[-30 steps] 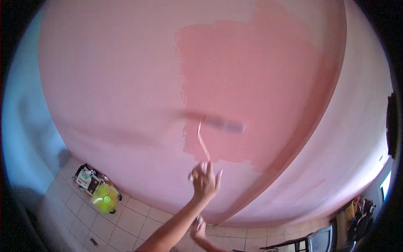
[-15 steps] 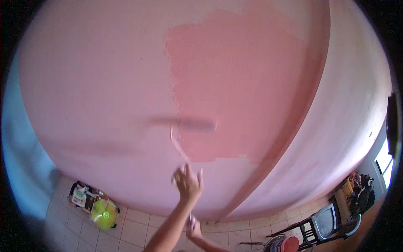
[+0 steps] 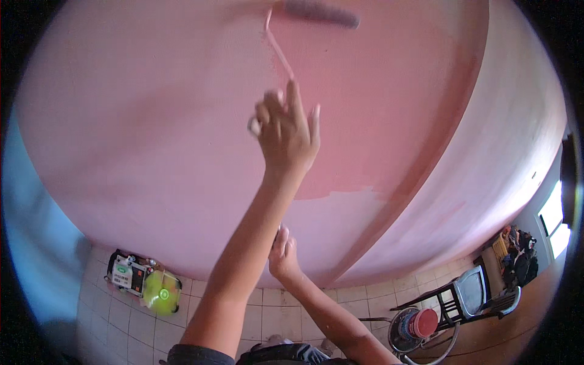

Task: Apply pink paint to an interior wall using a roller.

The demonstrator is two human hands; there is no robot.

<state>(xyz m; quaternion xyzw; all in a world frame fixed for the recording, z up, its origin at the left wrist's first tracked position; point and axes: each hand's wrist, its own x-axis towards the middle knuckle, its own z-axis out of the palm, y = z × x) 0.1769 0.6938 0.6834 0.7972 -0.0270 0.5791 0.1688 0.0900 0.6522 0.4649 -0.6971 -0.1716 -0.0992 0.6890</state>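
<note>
A paint roller [image 3: 319, 12] lies against the pink wall [image 3: 152, 121] near the top edge, and its thin pink handle [image 3: 278, 52] slants down to my left hand [image 3: 287, 132]. That hand is raised high and closed around the handle, with the index finger pointing up along it. My right hand [image 3: 283, 252] sits lower, near the wall's foot, curled around the lower part of the same pole, which my left forearm mostly hides. A darker, fresh pink patch [image 3: 365, 121] covers the wall around and below the roller.
A yellow-green bucket [image 3: 163, 293] and some boxes [image 3: 125, 274] stand on the tiled floor [image 3: 121, 328] at the lower left. At the lower right are a metal chair [image 3: 480, 292] and a red-topped round thing [image 3: 417, 322]. A blue wall [image 3: 27, 243] borders the left.
The roller has travelled up the wall and to the right. My left hand rose with it, and the view tilted lower, bringing the chair into view.
</note>
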